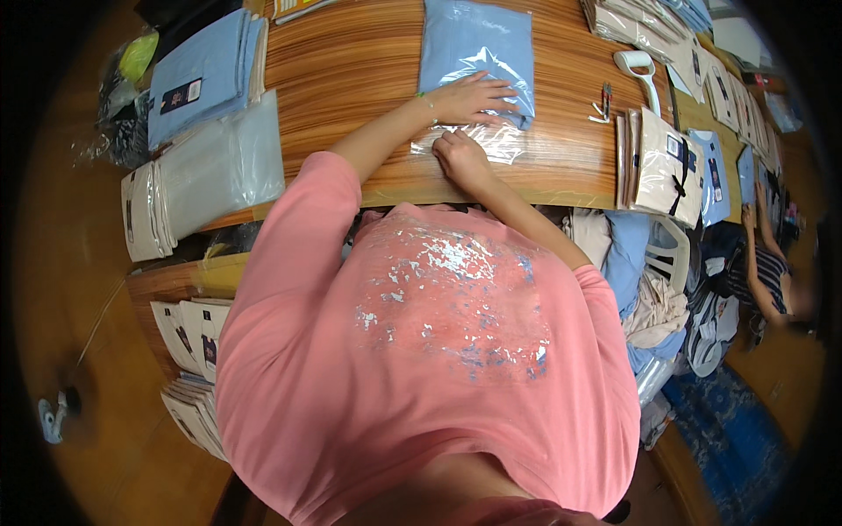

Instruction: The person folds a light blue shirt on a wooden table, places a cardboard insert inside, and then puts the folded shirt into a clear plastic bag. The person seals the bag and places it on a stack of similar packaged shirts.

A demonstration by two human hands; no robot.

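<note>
A folded light blue garment in a clear plastic bag (478, 39) lies flat on the wood-grain table (351, 79) in front of me. My left hand (474, 99) rests flat across the lower part of the bag, palm down, fingers stretched out to the right. Closer to the table's near edge, my right hand (463, 160) is closed, its curled fingers at the bag's clear open flap (500, 145). The flap is spread on the tabletop and shines with glare. What the right fingertips pinch is partly hidden by the hand.
Left: folded blue garments (197, 74), a pile of clear bags (228, 153). Right: a white-handled lint roller (638, 66), small red-handled snips (605, 98), packed beige garments (662, 175). Beside my right side, a white chair (671, 250) holds loose clothes; another person (763, 272) works farther right.
</note>
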